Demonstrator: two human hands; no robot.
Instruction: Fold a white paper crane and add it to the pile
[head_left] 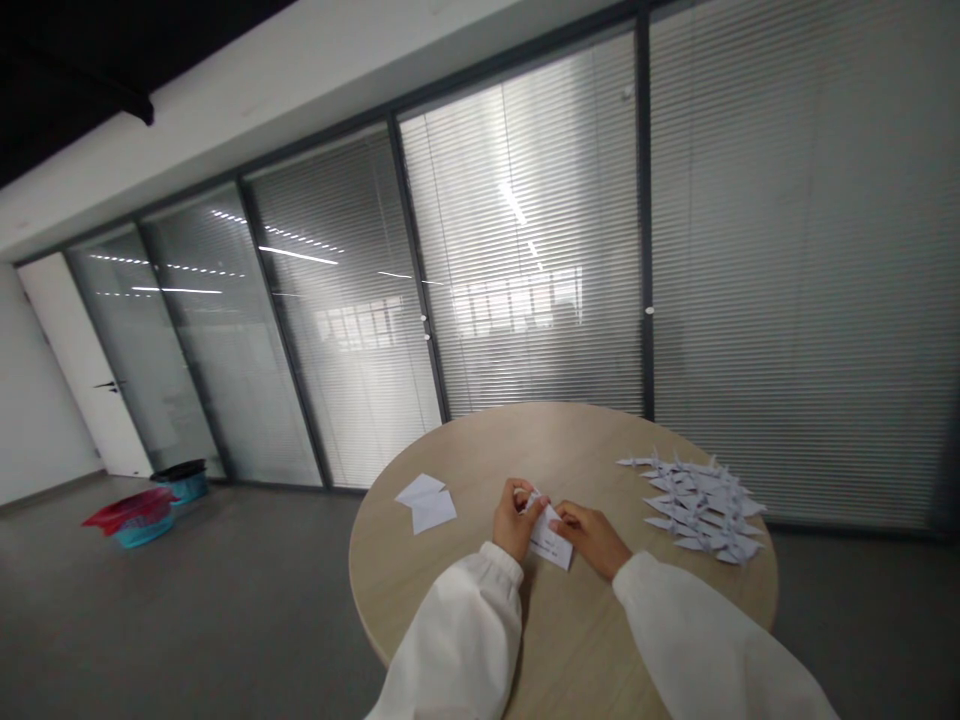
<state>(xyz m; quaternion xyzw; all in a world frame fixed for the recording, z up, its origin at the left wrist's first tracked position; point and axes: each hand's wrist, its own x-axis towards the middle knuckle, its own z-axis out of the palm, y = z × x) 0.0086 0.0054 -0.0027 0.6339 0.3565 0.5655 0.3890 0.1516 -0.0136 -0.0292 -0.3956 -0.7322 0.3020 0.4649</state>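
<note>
1. White paper (429,506) lies out left, apart from your fingers.
2. Your left hand (517,520) pinches closed on the far end of the folded paper.
3. Here's that folded paper (552,547), between your hands, long axis slanting back toward you and rightward.
4. Your right hand (592,535), thumb and fingers nearly together, grips its right edge.
5. Pointed paper pieces (709,508) crowd the far right.

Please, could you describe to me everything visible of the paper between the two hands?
The paper is white and looks folded, with straight edges and dark printed marks too small to read. It lies slantwise in the view, its upper end partly covered by fingers. The left hand pinches it near the top; the right hand holds its right edge. It is over the round table; whether it touches the top is unclear.
</note>
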